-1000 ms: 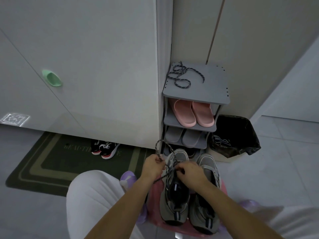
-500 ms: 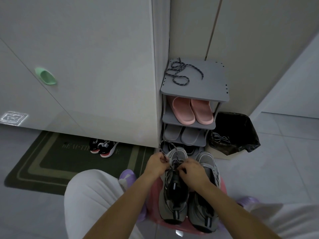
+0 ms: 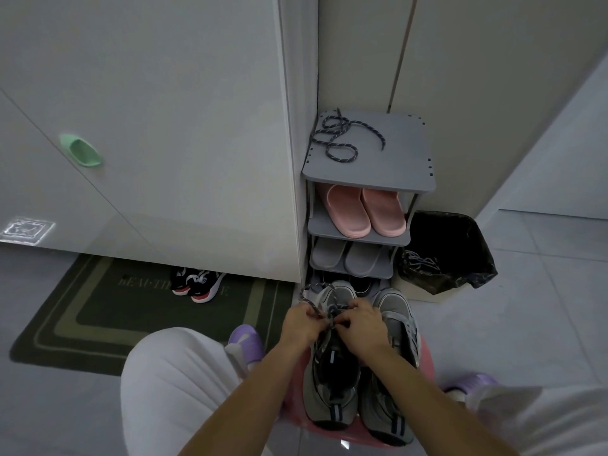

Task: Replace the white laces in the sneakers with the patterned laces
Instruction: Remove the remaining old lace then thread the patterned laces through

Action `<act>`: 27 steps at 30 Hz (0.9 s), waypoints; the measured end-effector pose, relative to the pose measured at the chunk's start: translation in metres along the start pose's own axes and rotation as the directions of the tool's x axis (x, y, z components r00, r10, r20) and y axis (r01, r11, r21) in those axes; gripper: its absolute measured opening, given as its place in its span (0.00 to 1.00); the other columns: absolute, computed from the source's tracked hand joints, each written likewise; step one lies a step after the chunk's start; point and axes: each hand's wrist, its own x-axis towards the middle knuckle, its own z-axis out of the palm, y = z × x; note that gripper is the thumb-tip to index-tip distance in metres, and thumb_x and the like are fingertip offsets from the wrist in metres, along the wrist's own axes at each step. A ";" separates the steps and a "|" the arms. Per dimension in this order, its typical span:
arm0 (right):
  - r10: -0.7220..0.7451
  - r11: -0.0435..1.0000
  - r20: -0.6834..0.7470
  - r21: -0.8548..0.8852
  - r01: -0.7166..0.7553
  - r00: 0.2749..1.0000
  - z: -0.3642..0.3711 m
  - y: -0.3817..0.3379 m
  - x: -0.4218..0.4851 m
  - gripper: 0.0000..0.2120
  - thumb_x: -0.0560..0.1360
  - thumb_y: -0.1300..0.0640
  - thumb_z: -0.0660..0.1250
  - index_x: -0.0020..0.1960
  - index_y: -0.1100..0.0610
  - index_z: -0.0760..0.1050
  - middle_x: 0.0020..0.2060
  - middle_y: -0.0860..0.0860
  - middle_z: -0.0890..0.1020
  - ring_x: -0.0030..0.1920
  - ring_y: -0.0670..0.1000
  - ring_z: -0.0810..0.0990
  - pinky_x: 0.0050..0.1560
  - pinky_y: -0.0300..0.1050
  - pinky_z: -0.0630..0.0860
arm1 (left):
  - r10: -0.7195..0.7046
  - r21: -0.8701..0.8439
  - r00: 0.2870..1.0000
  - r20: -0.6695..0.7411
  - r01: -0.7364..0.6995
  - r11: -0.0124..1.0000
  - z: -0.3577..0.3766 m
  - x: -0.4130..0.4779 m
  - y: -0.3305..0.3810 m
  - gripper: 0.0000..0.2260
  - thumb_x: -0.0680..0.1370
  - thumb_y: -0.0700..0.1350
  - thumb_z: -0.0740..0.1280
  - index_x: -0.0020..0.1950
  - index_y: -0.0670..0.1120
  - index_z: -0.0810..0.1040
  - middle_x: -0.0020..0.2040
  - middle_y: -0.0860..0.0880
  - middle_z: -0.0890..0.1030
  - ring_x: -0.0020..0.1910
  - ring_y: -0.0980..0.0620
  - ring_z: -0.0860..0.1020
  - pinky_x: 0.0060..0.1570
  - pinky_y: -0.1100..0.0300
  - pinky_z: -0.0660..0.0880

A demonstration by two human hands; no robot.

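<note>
1. The patterned lace [image 3: 308, 299] is threaded at the front of the left sneaker [image 3: 332, 383]. A loop of it arches out over the toe.
2. My left hand [image 3: 302, 324] pinches one strand of that lace with curled fingers. My right hand [image 3: 365, 324] pinches the other, and the two hands sit close together above the tongue. The light is dim, so I cannot tell which eyelets the lace passes through.
3. The right sneaker [image 3: 394, 373] stands just beside the left one. Both rest on a pink stool [image 3: 427, 357] between my knees.
4. Beyond the toes is a grey shoe rack [image 3: 408, 159]. A second patterned lace [image 3: 339, 136] lies coiled on its top shelf. Pink slippers [image 3: 365, 209] sit on the shelf below and grey slippers [image 3: 348, 258] on the one under that.
5. To the right of the rack is a bin with a black bag [image 3: 460, 245]. Pale cords [image 3: 418, 261] lie inside it.
6. Off to the left, a dark pair of shoes [image 3: 197, 284] sits on a green mat [image 3: 98, 311].
</note>
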 end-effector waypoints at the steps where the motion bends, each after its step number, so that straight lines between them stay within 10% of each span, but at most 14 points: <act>1: 0.022 1.000 -0.001 0.022 -0.022 1.000 0.001 -0.001 0.000 0.12 0.76 0.50 0.64 0.57 0.47 0.80 0.67 0.49 0.65 0.66 0.54 0.63 0.65 0.50 0.67 | 0.005 -0.004 1.000 -0.001 -0.005 1.000 0.000 -0.002 0.001 0.12 0.70 0.36 0.73 0.33 0.46 0.73 0.32 0.49 0.76 0.30 0.56 0.74 0.33 0.64 0.72; 7: 0.046 0.995 -0.020 0.089 -0.044 0.999 0.008 -0.003 0.002 0.10 0.77 0.52 0.62 0.52 0.53 0.80 0.69 0.50 0.64 0.65 0.56 0.64 0.65 0.48 0.65 | 0.038 -0.056 0.987 0.155 -0.029 0.998 -0.006 -0.022 0.002 0.05 0.74 0.35 0.67 0.47 0.43 0.75 0.39 0.50 0.77 0.37 0.59 0.75 0.33 0.74 0.73; 14: 0.006 0.997 -0.174 0.073 0.007 0.985 0.000 0.007 -0.004 0.07 0.75 0.55 0.63 0.46 0.56 0.79 0.63 0.49 0.70 0.62 0.54 0.68 0.60 0.48 0.69 | 0.045 -0.061 0.997 0.069 -0.041 0.997 -0.004 -0.025 -0.001 0.29 0.72 0.32 0.67 0.70 0.40 0.59 0.44 0.52 0.73 0.39 0.59 0.74 0.35 0.71 0.72; 27: 0.306 0.913 -0.174 0.332 -0.237 0.936 -0.054 0.096 -0.023 0.10 0.74 0.58 0.67 0.34 0.52 0.75 0.39 0.51 0.80 0.47 0.55 0.79 0.46 0.45 0.74 | -0.010 -0.123 0.997 0.071 0.019 0.992 -0.003 -0.026 -0.003 0.31 0.74 0.34 0.68 0.73 0.40 0.58 0.68 0.41 0.68 0.57 0.50 0.72 0.55 0.61 0.70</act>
